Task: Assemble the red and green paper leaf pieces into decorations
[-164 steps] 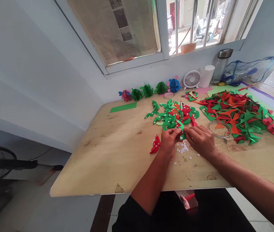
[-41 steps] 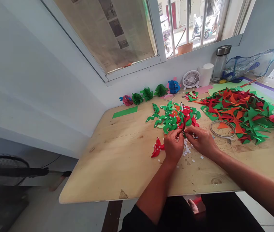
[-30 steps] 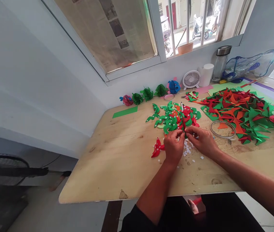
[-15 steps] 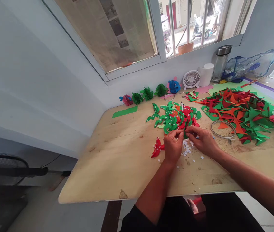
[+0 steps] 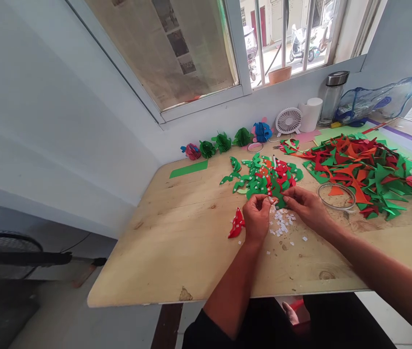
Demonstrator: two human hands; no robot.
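My left hand (image 5: 257, 215) is pinched, with a small pale scrap at its fingertips beside a green paper piece (image 5: 277, 194). On the other side, my right hand (image 5: 304, 206) pinches the edge of that green piece between thumb and finger. Beyond both hands lies a pile of green and red cut paper shapes (image 5: 254, 182) dotted with white squares. Loose white squares (image 5: 282, 224) are scattered on the wooden table just below my fingers. A red paper shape (image 5: 236, 224) rests left of my left hand.
Red, orange and green offcuts (image 5: 365, 169) are heaped at the right, near a tape roll (image 5: 336, 196). Along the wall stand paper figures (image 5: 222, 142), a small fan (image 5: 288, 121), a white cylinder (image 5: 311, 115) and a glass bottle (image 5: 332, 99). A green strip (image 5: 189, 169) lies left.
The green paper piece has turned flatter and shows more of its face. My hands have drawn slightly apart, and a pale scrap now shows at my left fingertips.
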